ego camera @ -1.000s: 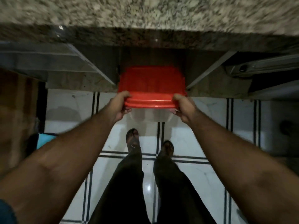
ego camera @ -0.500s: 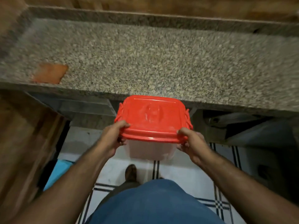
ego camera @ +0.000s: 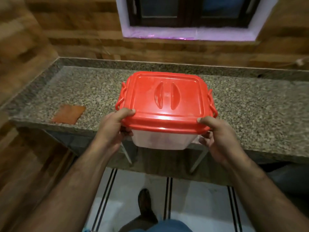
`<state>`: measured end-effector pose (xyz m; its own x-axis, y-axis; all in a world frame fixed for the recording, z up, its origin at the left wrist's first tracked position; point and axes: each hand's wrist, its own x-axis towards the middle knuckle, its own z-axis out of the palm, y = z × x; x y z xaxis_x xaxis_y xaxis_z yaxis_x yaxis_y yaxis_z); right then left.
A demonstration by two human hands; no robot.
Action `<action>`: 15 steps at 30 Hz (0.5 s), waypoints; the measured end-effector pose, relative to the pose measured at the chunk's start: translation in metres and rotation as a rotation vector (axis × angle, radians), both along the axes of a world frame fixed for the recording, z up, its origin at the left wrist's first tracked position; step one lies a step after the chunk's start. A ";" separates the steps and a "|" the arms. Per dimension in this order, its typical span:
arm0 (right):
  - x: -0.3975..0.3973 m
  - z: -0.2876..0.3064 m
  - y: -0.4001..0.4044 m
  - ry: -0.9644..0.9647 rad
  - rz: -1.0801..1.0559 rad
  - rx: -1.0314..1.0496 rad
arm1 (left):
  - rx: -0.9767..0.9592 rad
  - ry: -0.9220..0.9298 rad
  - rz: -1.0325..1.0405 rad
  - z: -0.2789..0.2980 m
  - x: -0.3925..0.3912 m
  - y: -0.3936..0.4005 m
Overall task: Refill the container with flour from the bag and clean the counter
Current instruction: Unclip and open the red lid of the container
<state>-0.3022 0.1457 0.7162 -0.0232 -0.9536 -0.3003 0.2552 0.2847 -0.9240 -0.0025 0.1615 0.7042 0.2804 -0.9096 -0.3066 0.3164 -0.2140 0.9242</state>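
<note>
A clear plastic container point(ego camera: 158, 139) with a red clip-on lid point(ego camera: 165, 99) is held in the air over the front edge of the granite counter point(ego camera: 250, 104). My left hand point(ego camera: 113, 129) grips its near left corner, thumb on the lid rim. My right hand point(ego camera: 217, 139) grips the near right corner the same way. The lid is shut, with red side clips on both ends. The container looks see-through and I cannot tell what is inside. No flour bag is in view.
An orange-brown cloth point(ego camera: 68, 113) lies flat on the counter at the left. A wood-panelled wall and a window point(ego camera: 189, 15) stand behind the counter. Below are open shelves and a tiled floor with my foot point(ego camera: 147, 205).
Both hands have lifted the container from the shelf under the counter up to counter height. The view has swung up from the floor to the counter and wall.
</note>
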 end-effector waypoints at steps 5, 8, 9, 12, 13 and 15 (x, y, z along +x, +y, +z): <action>0.020 -0.011 -0.066 0.017 -0.022 -0.011 | 0.002 0.029 0.031 -0.016 0.010 -0.081; 0.031 -0.025 -0.105 0.020 -0.059 0.010 | 0.051 0.060 0.015 -0.036 0.020 -0.122; 0.035 -0.029 -0.118 0.025 -0.065 0.024 | 0.067 0.070 0.013 -0.040 0.024 -0.134; 0.044 -0.041 -0.153 0.045 -0.074 0.043 | 0.101 0.084 0.002 -0.050 0.033 -0.170; 0.046 -0.045 -0.163 0.047 -0.080 0.060 | 0.111 0.079 -0.009 -0.053 0.036 -0.180; 0.051 -0.052 -0.178 0.060 -0.079 0.078 | 0.121 0.056 -0.031 -0.061 0.041 -0.196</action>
<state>-0.2517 -0.0327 0.6639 -0.1174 -0.9218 -0.3694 0.2245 0.3377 -0.9141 0.0388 -0.0349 0.6428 0.2320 -0.8729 -0.4291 0.3587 -0.3333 0.8719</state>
